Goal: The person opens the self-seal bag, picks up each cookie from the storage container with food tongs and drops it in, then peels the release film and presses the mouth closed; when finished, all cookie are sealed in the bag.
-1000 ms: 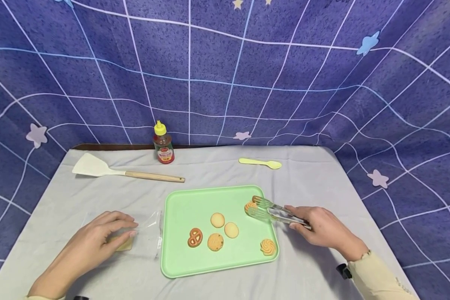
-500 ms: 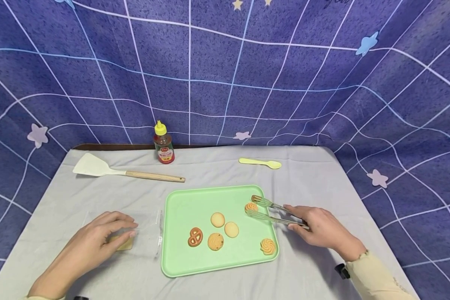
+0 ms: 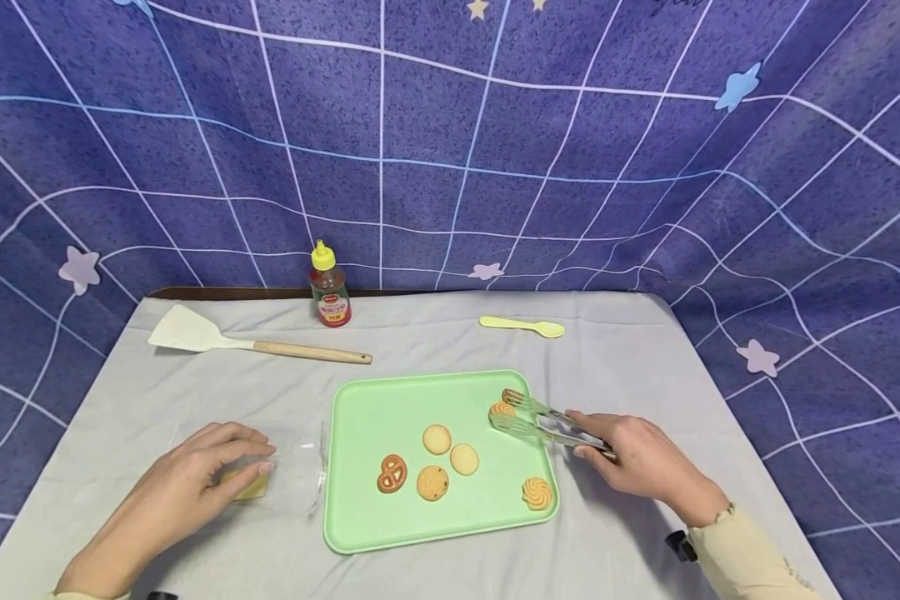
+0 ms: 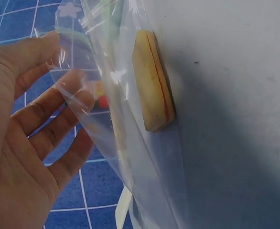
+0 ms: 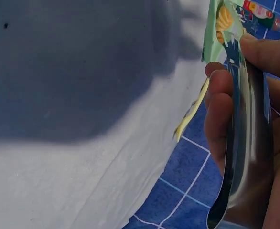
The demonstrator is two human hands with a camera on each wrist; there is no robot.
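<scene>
My left hand (image 3: 187, 475) pinches the upper layer of a clear plastic bag (image 3: 296, 475), its other fingers seen through the film in the left wrist view. Inside the bag lies a yellowish sandwich cookie (image 4: 153, 81) with a red line along its side. My right hand (image 3: 637, 458) grips metal tongs (image 3: 558, 429), their arms spread. The tong ends reach over the right edge of the green tray (image 3: 375, 400), about a swirled cookie (image 3: 502, 410). A brown cookie, partly hidden, sits under the upper end.
On the tray lie a pretzel cookie (image 3: 392, 473), two round pale cookies (image 3: 437, 439), a speckled cookie (image 3: 432, 482) and another swirled cookie (image 3: 537, 493). Behind it are a spatula (image 3: 300, 351), a sauce bottle (image 3: 332, 292) and a yellow spoon (image 3: 521, 326).
The tong arms have spread farther apart and shifted slightly left over the swirled cookie. My left hand and the bag stay almost in place.
</scene>
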